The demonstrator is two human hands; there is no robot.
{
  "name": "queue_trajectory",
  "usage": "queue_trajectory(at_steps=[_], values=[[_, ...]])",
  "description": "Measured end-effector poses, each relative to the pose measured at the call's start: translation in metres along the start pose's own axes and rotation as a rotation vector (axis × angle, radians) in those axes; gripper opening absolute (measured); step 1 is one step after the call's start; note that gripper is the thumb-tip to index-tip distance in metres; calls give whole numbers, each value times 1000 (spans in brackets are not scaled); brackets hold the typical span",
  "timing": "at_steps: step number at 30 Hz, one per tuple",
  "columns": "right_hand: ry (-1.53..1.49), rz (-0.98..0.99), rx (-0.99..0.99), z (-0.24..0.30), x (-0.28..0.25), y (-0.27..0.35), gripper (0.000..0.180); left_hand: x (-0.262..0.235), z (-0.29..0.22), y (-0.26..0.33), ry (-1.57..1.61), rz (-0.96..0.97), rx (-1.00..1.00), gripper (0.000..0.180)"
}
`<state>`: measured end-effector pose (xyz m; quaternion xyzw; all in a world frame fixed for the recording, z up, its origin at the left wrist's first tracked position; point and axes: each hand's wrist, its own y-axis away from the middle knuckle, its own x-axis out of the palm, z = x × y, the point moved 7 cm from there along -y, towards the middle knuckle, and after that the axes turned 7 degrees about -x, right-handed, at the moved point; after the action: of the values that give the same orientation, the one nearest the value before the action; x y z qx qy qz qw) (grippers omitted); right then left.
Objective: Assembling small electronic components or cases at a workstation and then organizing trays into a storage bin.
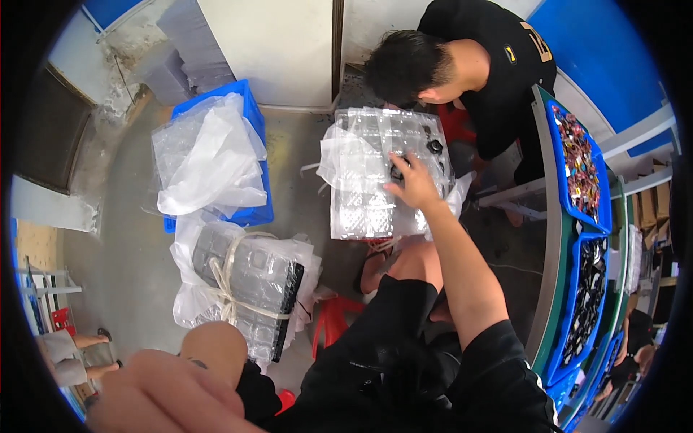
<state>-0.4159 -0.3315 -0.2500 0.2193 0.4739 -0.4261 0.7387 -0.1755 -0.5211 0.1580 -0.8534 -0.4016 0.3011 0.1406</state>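
My right hand reaches over a stack of clear plastic blister trays, its thumb and fingers around a small black part. Another black part sits in a tray pocket to the right of that hand. White thin sheets stick out at the stack's left side. My left hand is close to the camera at the lower left, above my knee; it is blurred, and its fingers cannot be made out.
A tied bundle of clear trays lies left of my legs. Beyond it, a blue crate holds plastic trays and white sheets. A person in black bends across from me. Blue bins of small parts line the right bench. A red stool stands nearby.
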Motion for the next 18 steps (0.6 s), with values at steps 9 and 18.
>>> queue_trajectory(at_steps=[9,18], values=[[134,-146,-118,-16,-2,38,18,158,179,49,442,-553,-604,26],[72,-759,58,76,-217,149,23,307,199,51,83,541,-528,43]])
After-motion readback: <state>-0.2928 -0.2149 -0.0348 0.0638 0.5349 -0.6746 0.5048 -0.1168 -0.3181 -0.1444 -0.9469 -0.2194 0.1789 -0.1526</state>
